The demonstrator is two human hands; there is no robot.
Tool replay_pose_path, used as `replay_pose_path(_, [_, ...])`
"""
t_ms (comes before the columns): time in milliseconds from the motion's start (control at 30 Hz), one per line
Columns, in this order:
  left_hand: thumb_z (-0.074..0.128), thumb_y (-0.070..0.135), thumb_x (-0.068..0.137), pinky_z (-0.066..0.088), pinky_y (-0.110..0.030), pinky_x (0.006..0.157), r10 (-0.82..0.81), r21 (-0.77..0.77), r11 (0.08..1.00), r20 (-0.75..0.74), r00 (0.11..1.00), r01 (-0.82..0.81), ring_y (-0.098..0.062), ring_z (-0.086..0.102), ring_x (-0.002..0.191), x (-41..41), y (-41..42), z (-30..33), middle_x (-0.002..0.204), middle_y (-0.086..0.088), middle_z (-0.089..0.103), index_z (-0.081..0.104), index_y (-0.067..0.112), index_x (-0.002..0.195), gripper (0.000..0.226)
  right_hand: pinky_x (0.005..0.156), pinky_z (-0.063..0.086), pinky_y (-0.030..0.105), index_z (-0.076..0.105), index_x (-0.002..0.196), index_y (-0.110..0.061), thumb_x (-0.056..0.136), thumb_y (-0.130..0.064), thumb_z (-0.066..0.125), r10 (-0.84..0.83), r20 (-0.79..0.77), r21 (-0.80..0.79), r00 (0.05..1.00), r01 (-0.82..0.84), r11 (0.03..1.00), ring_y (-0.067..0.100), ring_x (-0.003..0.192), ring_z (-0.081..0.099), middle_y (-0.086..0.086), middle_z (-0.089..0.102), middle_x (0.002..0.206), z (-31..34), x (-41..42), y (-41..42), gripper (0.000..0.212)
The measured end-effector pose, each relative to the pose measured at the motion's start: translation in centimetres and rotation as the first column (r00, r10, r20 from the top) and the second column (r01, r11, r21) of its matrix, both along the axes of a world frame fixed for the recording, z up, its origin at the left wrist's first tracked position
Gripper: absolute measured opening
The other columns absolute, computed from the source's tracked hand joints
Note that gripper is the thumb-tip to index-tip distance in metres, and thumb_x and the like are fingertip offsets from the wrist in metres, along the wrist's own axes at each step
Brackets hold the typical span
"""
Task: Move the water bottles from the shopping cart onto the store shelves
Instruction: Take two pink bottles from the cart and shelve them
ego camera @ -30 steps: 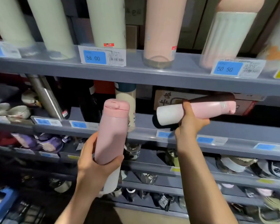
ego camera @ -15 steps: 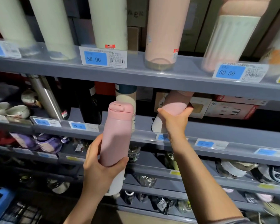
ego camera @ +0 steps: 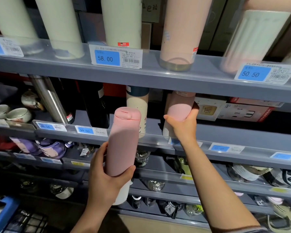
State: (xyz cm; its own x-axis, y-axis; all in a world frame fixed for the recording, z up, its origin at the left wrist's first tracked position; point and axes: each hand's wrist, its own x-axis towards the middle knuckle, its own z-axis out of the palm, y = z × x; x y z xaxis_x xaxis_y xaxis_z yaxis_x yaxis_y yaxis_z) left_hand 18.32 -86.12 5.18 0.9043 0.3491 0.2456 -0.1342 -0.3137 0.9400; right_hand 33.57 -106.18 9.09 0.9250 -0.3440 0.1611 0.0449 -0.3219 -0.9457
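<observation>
Standing a pink bottle upright on the middle shelf, right of centre in the frame, just beside a cream and navy bottle already shelved. Keeping the right hand wrapped around the lower pink part of that bottle, thumb to the left and fingers curled round the right side, seemingly to steady it while the white base settles behind the clear shelf lip. Whether the base is fully resting on the shelf: cannot tell, hidden by the hand and the lip.

Holding a second pink bottle upright in front of the shelves, near the centre of the frame, lid up and white base down, likely kept ready as the next one to be shelved. Gripping it low with the left hand, fingers closed round the left side and thumb pressing across the front near the seam between pink body and white base.

Showing tall cream and peach bottles on the top shelf across the upper frame, with blue price tags reading 58.00 and 50.50. Showing a steel flask and dark bottles at middle left, small cups at far left. Showing part of a blue shopping cart at lower left.
</observation>
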Motion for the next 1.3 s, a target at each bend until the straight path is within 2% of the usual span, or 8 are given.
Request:
replay_pose_path(500, [0.072, 0.059, 0.044, 0.047, -0.007, 0.063, -0.045, -0.035, 0.998, 0.029, 0.999, 0.046, 0.012, 0.051, 0.099, -0.1, -0.2, 0.4, 0.115, 0.02, 0.051, 0.04, 0.051, 0.119, 0.082, 0.079, 0.049, 0.041, 0.028, 0.103, -0.015, 0.068, -0.029, 0.085, -0.093, 0.083, -0.047, 0.992, 0.097, 0.994, 0.03, 0.102, 0.052, 0.013, 0.049, 0.116, -0.7, 0.4, 2.1, 0.068])
replay_pose_path(633, [0.072, 0.059, 0.044, 0.047, -0.009, 0.062, -0.058, -0.028, 0.998, 0.025, 0.998, 0.059, 0.012, 0.052, 0.099, -0.4, -0.2, 0.5, 0.116, 0.018, 0.051, 0.04, 0.05, 0.12, 0.083, 0.086, 0.048, 0.042, 0.032, 0.114, -0.012, 0.069, -0.032, 0.085, -0.051, 0.058, -0.028, 0.997, 0.053, 0.998, 0.028, 0.108, 0.05, 0.012, 0.045, 0.122, -0.9, -0.2, 1.9, 0.073])
replay_pose_path(733, [0.074, 0.058, 0.045, 0.048, -0.016, 0.068, -0.07, -0.009, 0.997, 0.031, 0.997, 0.07, 0.007, 0.053, 0.099, -0.3, -0.5, 0.2, 0.117, 0.023, 0.051, 0.041, 0.051, 0.121, 0.084, 0.101, 0.04, 0.027, 0.03, 0.141, -0.012, 0.077, -0.02, 0.079, -0.151, 0.186, 0.072, 0.971, 0.14, 0.988, 0.017, 0.123, 0.042, 0.007, 0.036, 0.139, -0.9, -3.0, 1.2, 0.08])
replay_pose_path(800, [0.075, 0.058, 0.046, 0.05, -0.022, 0.073, -0.099, -0.007, 0.995, 0.033, 0.995, 0.099, 0.004, 0.054, 0.101, 0.0, -1.0, 0.2, 0.118, 0.026, 0.05, 0.04, 0.055, 0.121, 0.083, 0.099, 0.043, 0.02, 0.038, 0.137, -0.017, 0.084, -0.013, 0.071, -0.189, 0.248, 0.176, 0.95, 0.148, 0.973, 0.009, 0.121, 0.046, 0.002, 0.042, 0.136, -0.7, -6.3, 0.5, 0.062])
replay_pose_path(867, [0.076, 0.058, 0.048, 0.052, -0.029, 0.078, -0.139, 0.028, 0.99, 0.043, 0.989, 0.138, 0.001, 0.053, 0.104, 0.5, -2.2, 0.1, 0.121, 0.023, 0.049, 0.038, 0.058, 0.121, 0.082, 0.086, 0.048, 0.017, 0.045, 0.129, -0.027, 0.085, -0.023, 0.07, -0.06, 0.17, 0.235, 0.984, 0.018, 0.972, 0.001, 0.111, 0.054, -0.006, 0.05, 0.131, -0.8, -10.0, 0.2, 0.051])
replay_pose_path(1000, [0.075, 0.056, 0.05, 0.05, -0.025, 0.08, -0.247, 0.105, 0.965, 0.058, 0.967, 0.24, 0.0, 0.053, 0.103, 1.6, -6.3, 0.2, 0.118, 0.033, 0.046, 0.042, 0.049, 0.127, 0.084, 0.088, 0.054, 0.029, 0.036, 0.122, -0.052, 0.067, -0.05, 0.068, 0.16, -0.018, 0.409, 0.987, -0.139, 0.902, -0.002, 0.107, 0.059, -0.019, 0.046, 0.13, -1.0, -15.5, 0.4, 0.064])
replay_pose_path(1167, [0.087, 0.033, 0.049, 0.04, -0.014, 0.081, -0.418, 0.124, 0.902, 0.001, 0.908, 0.415, -0.008, 0.051, 0.108, 2.3, -12.1, 0.7, 0.114, 0.031, 0.046, 0.045, 0.045, 0.125, 0.088, 0.093, 0.053, 0.041, 0.04, 0.135, -0.037, 0.058, -0.057, 0.067, 0.101, -0.027, 0.494, 0.995, -0.074, 0.866, 0.008, 0.104, 0.066, -0.008, 0.064, 0.122, -0.7, -17.4, -2.0, 0.084])
replay_pose_path(1300, [0.074, 0.044, 0.051, 0.047, -0.033, 0.088, -0.591, 0.249, 0.767, -0.081, 0.802, 0.591, -0.016, 0.049, 0.113, 2.8, -15.5, 1.9, 0.117, 0.013, 0.048, 0.043, 0.032, 0.136, 0.091, 0.095, 0.05, 0.052, 0.043, 0.135, -0.037, 0.065, -0.054, 0.071, -0.01, -0.059, 0.49, 0.998, 0.038, 0.871, 0.02, 0.11, 0.065, -0.006, 0.066, 0.12, -0.9, -17.9, -4.4, 0.077])
